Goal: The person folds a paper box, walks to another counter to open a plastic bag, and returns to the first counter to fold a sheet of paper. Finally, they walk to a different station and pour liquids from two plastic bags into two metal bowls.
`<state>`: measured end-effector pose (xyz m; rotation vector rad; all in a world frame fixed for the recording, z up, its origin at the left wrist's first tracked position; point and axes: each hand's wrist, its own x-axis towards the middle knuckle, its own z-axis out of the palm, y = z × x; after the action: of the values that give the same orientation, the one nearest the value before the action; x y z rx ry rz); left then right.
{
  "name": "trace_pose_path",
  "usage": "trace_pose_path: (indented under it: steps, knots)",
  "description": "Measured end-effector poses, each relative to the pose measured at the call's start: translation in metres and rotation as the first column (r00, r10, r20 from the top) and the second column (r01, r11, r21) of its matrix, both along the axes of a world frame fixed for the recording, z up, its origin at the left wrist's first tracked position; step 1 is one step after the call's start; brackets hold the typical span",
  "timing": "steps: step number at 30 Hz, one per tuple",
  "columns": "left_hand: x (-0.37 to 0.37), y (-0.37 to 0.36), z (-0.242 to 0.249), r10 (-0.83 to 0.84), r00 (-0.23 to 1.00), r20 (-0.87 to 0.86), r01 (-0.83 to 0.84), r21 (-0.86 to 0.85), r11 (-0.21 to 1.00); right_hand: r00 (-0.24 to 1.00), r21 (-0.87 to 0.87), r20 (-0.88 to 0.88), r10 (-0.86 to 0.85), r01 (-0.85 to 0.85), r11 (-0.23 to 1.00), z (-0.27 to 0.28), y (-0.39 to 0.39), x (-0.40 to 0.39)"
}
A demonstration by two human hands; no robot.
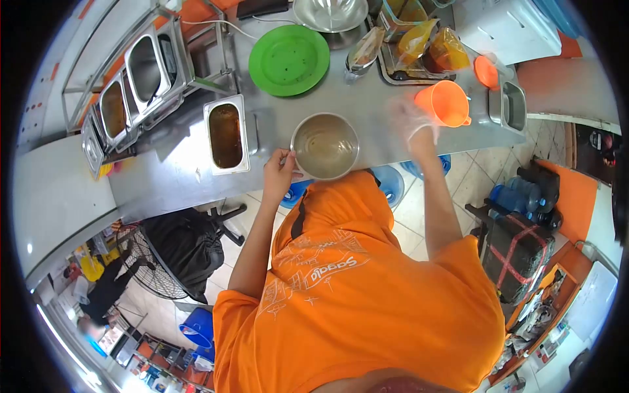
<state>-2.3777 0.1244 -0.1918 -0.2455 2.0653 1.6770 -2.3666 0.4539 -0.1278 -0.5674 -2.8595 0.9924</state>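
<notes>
A round metal bowl (325,146) with a little cloudy liquid sits at the front edge of the steel counter. My left hand (280,168) pinches its left rim, thumb and fingers closed on the metal. Off to the right, my right hand (414,123), in a clear plastic glove, is smeared by motion, so its fingers do not show. It is right beside an orange plastic jug (443,104). Left of the bowl, a rectangular steel pan (226,135) holds a dark brown liquid.
Behind the bowl lies a green plate (289,60). A tray (419,80) with bags of orange sauce stands at the back right, near an orange lid (485,71) and a small steel pan (513,105). A rack (145,69) of steel pans borders the left. A person (105,295) is far behind.
</notes>
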Motion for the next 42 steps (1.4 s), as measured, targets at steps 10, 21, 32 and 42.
trace_pose_path:
  steps: [10, 21, 32, 42]
  knots:
    - [-0.051, 0.053, 0.079, -0.464, 0.708, -0.533, 0.113, -0.563, 0.819, 0.964, -0.065, -0.081, -0.253, 0.248, 0.967, 0.063, 0.079, -0.023]
    - [-0.143, 0.186, 0.107, -0.626, 0.548, -0.555, 0.07, -0.715, 0.695, 0.994, -0.066, 0.105, -0.037, 0.044, 0.997, 0.044, 0.024, -0.005]
    - [-0.152, 0.176, 0.154, -0.365, 0.619, -0.695, 0.096, -0.395, 0.914, 0.95, -0.411, 0.293, -0.107, 0.226, 0.883, 0.026, 0.007, -0.017]
    - [-0.078, 0.072, 0.244, -0.272, 0.577, -0.77, -0.037, -0.358, 0.933, 0.951, -0.739, 0.036, 0.307, -0.181, 0.649, 0.048, -0.077, -0.035]
